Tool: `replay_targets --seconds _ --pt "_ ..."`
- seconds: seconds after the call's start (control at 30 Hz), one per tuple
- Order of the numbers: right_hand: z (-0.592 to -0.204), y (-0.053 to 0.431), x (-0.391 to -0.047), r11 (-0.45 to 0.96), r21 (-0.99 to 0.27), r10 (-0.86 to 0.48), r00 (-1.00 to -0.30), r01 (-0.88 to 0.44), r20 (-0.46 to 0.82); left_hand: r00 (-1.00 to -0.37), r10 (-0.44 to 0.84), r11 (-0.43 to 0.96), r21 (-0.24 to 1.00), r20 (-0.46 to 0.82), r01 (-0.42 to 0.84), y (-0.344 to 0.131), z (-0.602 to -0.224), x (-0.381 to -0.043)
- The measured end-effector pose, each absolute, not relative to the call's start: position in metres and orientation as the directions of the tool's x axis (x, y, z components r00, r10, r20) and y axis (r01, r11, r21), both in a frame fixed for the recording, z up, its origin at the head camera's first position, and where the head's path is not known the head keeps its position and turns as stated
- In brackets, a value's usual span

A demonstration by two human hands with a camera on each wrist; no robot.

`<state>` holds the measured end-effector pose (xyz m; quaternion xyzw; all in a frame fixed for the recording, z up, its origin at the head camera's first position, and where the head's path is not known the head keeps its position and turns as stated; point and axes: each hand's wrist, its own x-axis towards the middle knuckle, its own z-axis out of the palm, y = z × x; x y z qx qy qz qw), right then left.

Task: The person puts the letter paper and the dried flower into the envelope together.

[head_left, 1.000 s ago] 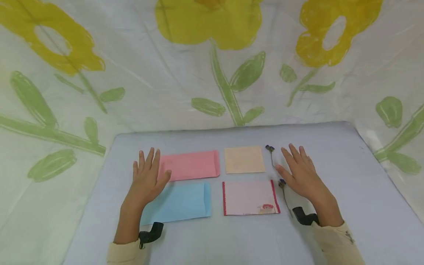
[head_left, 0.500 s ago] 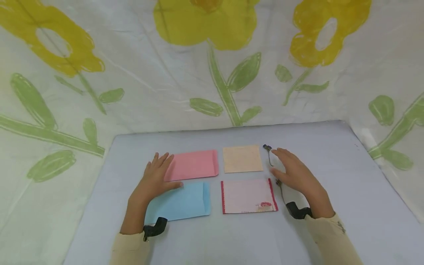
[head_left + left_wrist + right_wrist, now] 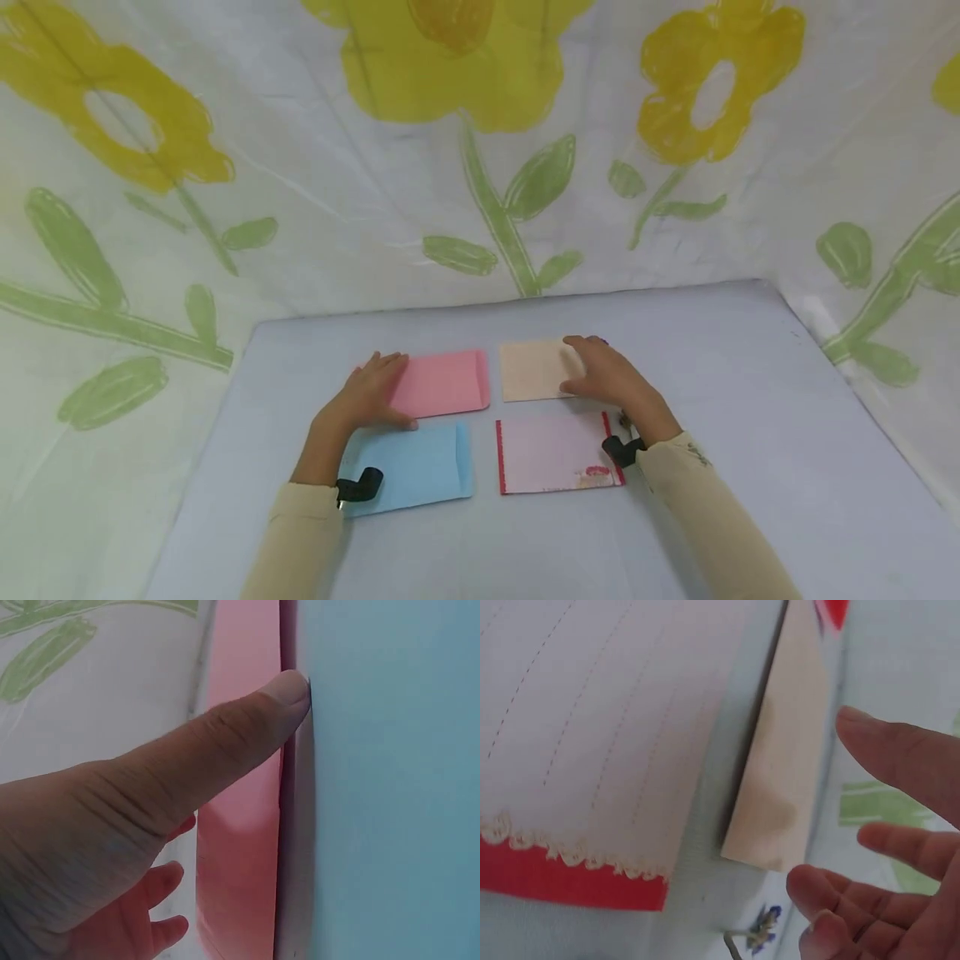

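Note:
My left hand [image 3: 367, 398] spans the left end of the pink envelope [image 3: 446, 383]. In the left wrist view the thumb [image 3: 232, 735] reaches over the pink paper to the gap beside the blue envelope [image 3: 397, 787], and the other fingertips show past the far edge. My right hand [image 3: 611, 375] hovers at the right end of a beige rectangular paper [image 3: 528, 371], thumb and fingers apart. In the right wrist view, that beige paper [image 3: 780, 750] lies beyond the fingertips, with nothing in the hand.
A pale pink letter sheet [image 3: 551, 454] with red side borders lies nearest the right forearm. A dried flower [image 3: 763, 930] with purple petals rests near the beige paper's corner. The light table [image 3: 450, 550] meets a white cloth [image 3: 360, 250] painted with yellow flowers.
Both hands have moved inward and lower: the left onto the pink envelope's end, the right leftward over the beige paper, now covering most of the dried flowers. The head view has tilted up slightly.

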<state>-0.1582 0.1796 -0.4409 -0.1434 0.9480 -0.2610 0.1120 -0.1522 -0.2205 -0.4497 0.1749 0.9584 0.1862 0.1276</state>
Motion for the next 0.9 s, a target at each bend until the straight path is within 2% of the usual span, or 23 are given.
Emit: replay_targets --seconds 0.2,0.53,0.8,0.9 --pt "-0.444 0.172 -0.167 0.861 -0.484 -0.273 -0.946 -0.159 -0.174 -0.903 0.381 0.867 0.416 -0.200 0.274 -0.217 -0.444 -0.153" --pt "-0.451 0.164 -0.174 0.881 -0.460 -0.210 -0.961 -0.108 -0.177 -0.908 0.380 0.880 0.371 -0.175 0.297 -0.215 -0.445 -0.156" --pt "-0.457 0.165 -0.183 0.874 -0.480 -0.162 -0.978 -0.080 -0.133 -0.912 0.359 0.884 0.385 -0.200 0.264 -0.214 -0.445 -0.159" --pt "-0.455 0.169 -0.185 0.840 -0.539 -0.126 -0.987 -0.051 -0.103 -0.911 0.359 0.882 0.393 -0.203 0.260 -0.213 -0.445 -0.159"
